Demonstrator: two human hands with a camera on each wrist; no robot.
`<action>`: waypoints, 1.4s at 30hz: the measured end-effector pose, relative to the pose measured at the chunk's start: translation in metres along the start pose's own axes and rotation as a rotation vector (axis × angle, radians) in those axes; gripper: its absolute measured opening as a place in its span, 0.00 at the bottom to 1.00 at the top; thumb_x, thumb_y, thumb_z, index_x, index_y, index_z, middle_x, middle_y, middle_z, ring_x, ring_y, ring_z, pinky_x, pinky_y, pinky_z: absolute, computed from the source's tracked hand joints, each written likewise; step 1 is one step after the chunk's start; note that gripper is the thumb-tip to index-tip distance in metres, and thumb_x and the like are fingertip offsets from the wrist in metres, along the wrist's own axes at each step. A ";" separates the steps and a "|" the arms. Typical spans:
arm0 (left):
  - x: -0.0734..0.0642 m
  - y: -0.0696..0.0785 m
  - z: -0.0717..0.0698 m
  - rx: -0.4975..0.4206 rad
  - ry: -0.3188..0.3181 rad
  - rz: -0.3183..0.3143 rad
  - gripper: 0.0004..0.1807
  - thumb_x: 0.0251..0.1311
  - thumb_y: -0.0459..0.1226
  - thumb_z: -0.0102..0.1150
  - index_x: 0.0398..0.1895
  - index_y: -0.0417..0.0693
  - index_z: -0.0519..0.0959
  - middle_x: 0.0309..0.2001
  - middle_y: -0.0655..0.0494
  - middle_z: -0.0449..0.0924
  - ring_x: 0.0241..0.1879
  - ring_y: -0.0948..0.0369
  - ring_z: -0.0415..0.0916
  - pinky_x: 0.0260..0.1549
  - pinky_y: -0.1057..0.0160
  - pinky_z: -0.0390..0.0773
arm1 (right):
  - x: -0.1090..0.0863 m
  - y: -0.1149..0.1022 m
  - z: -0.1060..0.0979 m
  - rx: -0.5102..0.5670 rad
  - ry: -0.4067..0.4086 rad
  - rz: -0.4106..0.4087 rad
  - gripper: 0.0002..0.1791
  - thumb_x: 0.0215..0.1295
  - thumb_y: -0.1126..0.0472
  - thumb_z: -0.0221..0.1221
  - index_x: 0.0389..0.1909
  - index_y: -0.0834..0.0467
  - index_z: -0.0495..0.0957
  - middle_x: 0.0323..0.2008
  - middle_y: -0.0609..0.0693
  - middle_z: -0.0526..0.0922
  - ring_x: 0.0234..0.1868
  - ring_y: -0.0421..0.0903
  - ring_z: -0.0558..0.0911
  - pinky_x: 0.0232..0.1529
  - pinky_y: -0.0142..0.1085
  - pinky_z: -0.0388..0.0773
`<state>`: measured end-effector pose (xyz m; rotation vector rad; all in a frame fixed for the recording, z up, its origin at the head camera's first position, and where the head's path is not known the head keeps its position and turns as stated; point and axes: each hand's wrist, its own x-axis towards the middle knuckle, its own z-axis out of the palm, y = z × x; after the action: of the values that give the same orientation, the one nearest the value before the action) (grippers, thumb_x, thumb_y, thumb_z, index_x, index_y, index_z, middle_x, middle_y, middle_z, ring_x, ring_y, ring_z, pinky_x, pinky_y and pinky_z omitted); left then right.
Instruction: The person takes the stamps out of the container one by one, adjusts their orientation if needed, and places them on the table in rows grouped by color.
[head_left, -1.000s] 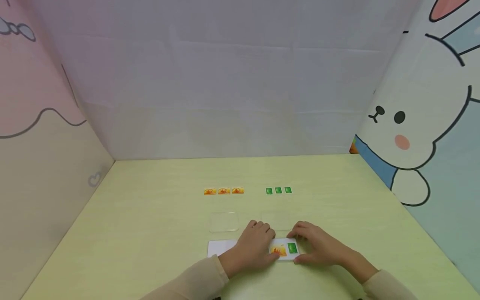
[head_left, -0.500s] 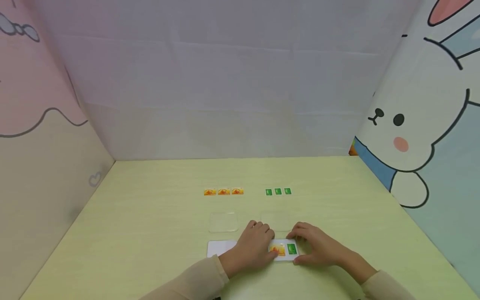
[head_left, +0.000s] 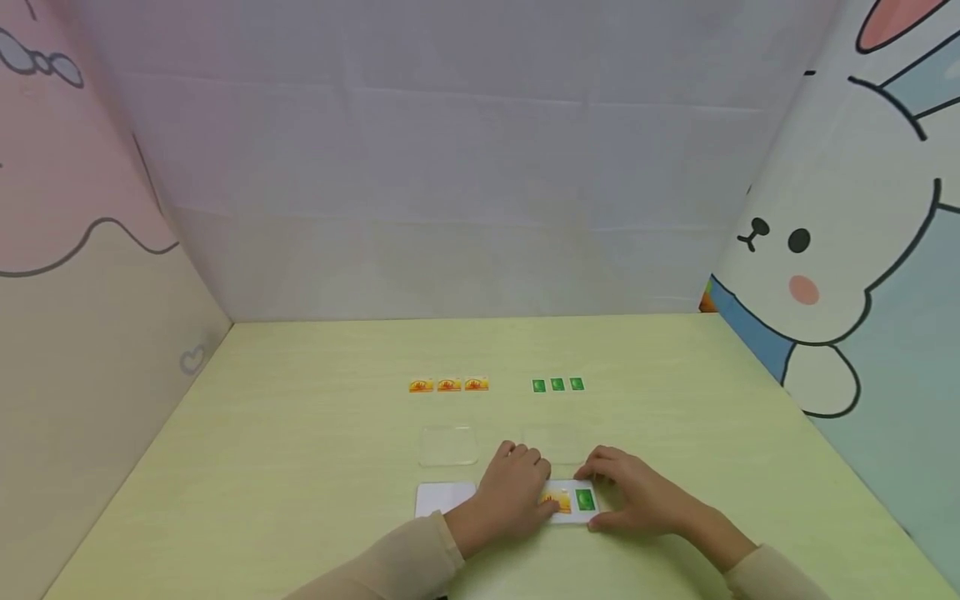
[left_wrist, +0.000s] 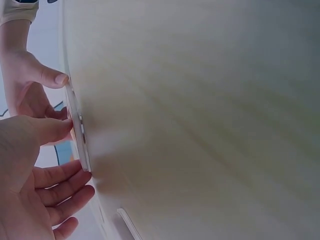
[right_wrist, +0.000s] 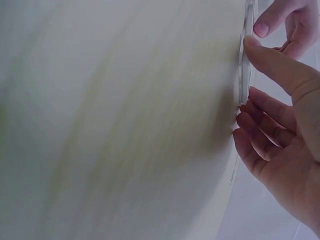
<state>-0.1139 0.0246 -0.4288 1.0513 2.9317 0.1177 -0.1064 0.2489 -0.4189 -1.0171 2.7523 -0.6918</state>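
Observation:
A flat white plate [head_left: 581, 516] bears an orange picture sticker [head_left: 557, 499] and a green sticker [head_left: 585, 500]. My left hand [head_left: 508, 493] grips its left part, the thumb on the orange sticker and the fingers at the far edge. At the right end, my right hand [head_left: 632, 492] holds the plate between thumb at the near edge and fingers at the far one. Seen edge-on in the left wrist view, the plate [left_wrist: 78, 125] lies between both hands. Another white plate [head_left: 441, 498] lies to the left, partly hidden by the left forearm.
Beyond the hands lie two clear rounded plates, one on the left [head_left: 447, 446] and one on the right [head_left: 553, 440]. Farther back are a row of three orange stickers [head_left: 448, 385] and three green ones [head_left: 557, 384]. Printed cloth walls [head_left: 465, 192] surround the pale table [head_left: 300, 417].

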 end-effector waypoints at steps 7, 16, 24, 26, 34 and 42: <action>-0.002 -0.002 -0.001 -0.009 -0.001 -0.014 0.22 0.59 0.59 0.56 0.42 0.53 0.80 0.38 0.61 0.79 0.41 0.62 0.73 0.54 0.59 0.67 | 0.000 0.000 0.000 0.011 0.001 0.004 0.25 0.51 0.45 0.70 0.47 0.52 0.78 0.44 0.38 0.77 0.44 0.34 0.74 0.49 0.33 0.75; -0.004 -0.004 0.000 -0.033 0.004 -0.034 0.23 0.58 0.60 0.57 0.40 0.52 0.80 0.37 0.61 0.79 0.41 0.62 0.74 0.53 0.59 0.68 | 0.000 -0.002 0.000 0.026 -0.012 0.017 0.25 0.51 0.44 0.69 0.47 0.52 0.78 0.44 0.39 0.77 0.44 0.35 0.74 0.50 0.33 0.76; -0.006 -0.005 -0.001 -0.028 0.014 -0.037 0.22 0.57 0.60 0.58 0.39 0.52 0.80 0.35 0.61 0.79 0.41 0.62 0.74 0.52 0.59 0.68 | -0.001 -0.001 0.001 0.015 -0.007 0.020 0.25 0.51 0.44 0.69 0.47 0.52 0.78 0.44 0.39 0.77 0.44 0.34 0.74 0.50 0.33 0.76; -0.007 -0.005 0.000 -0.035 0.013 -0.038 0.22 0.57 0.60 0.58 0.39 0.52 0.80 0.35 0.61 0.79 0.40 0.62 0.74 0.52 0.59 0.68 | -0.001 -0.001 0.002 0.015 -0.011 0.022 0.25 0.51 0.44 0.69 0.47 0.52 0.78 0.44 0.39 0.77 0.45 0.34 0.74 0.51 0.34 0.76; -0.008 -0.005 -0.003 -0.065 -0.006 -0.045 0.22 0.56 0.59 0.59 0.38 0.52 0.79 0.36 0.61 0.79 0.41 0.62 0.74 0.53 0.59 0.68 | 0.000 0.000 0.001 0.007 -0.006 0.011 0.25 0.52 0.44 0.69 0.48 0.52 0.78 0.45 0.39 0.77 0.45 0.35 0.75 0.51 0.34 0.76; -0.007 -0.005 -0.006 -0.061 -0.001 -0.059 0.20 0.56 0.58 0.61 0.35 0.51 0.80 0.33 0.61 0.79 0.39 0.62 0.74 0.52 0.59 0.68 | -0.001 0.000 0.001 0.013 -0.005 0.022 0.25 0.51 0.44 0.69 0.48 0.51 0.78 0.45 0.39 0.77 0.45 0.35 0.75 0.51 0.34 0.76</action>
<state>-0.1117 0.0156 -0.4229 0.9550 2.9345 0.2041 -0.1055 0.2487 -0.4195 -0.9837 2.7467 -0.7019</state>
